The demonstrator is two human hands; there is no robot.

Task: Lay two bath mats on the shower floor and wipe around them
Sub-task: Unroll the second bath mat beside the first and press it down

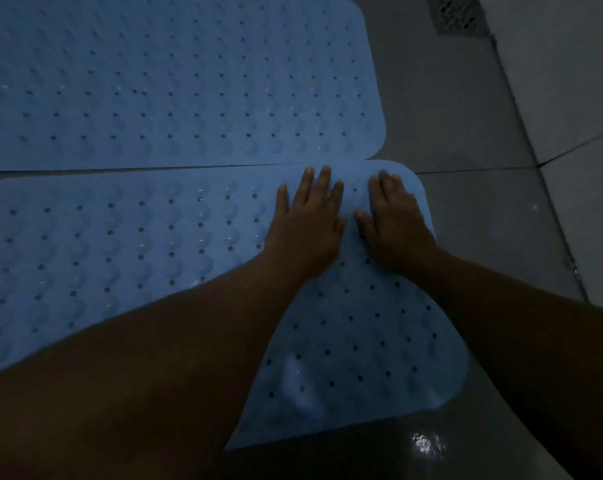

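Note:
Two light blue bath mats with rows of small holes lie flat on the grey shower floor [466,140]. The far mat [175,81] fills the upper left. The near mat [120,244] runs along its front edge, almost touching it, with its far right corner slightly over the far mat's corner. My left hand [307,223] presses flat on the near mat close to that far right corner, fingers straight and spread. Beside it my right hand [395,226] rests on the same mat with its fingers bent down at the tips. Neither hand holds anything.
A floor drain grate [457,13] sits at the top right. A tiled wall [570,109] rises along the right side. A wet glint [426,443] shows on the floor in front of the near mat. The scene is dim.

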